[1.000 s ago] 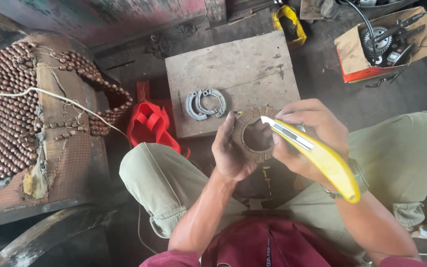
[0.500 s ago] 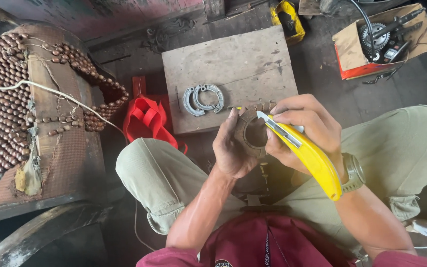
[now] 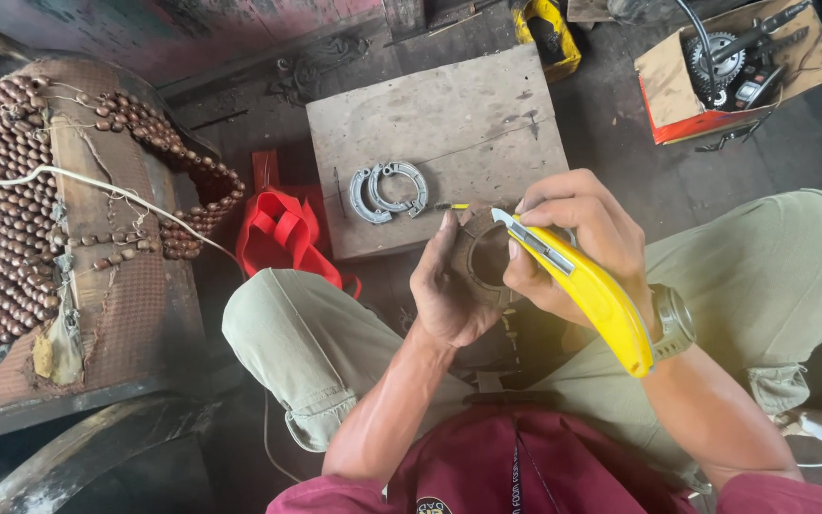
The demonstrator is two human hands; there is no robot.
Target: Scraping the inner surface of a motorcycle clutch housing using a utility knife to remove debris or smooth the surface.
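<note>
Over our lap, our left hand (image 3: 449,290) cups a brown ring-shaped part (image 3: 483,257), fingers curled around it; our right hand (image 3: 577,243) grips the yellow utility knife (image 3: 587,286). We should cut shallow, blade angled away from the holding fingers.

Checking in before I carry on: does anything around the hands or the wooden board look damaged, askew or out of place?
Only the beaded seat cover at left: it is frayed, with loose bead strands hanging off its edge. The brake shoes lie flat on the wooden board; left hand and right hand look normal.
</note>
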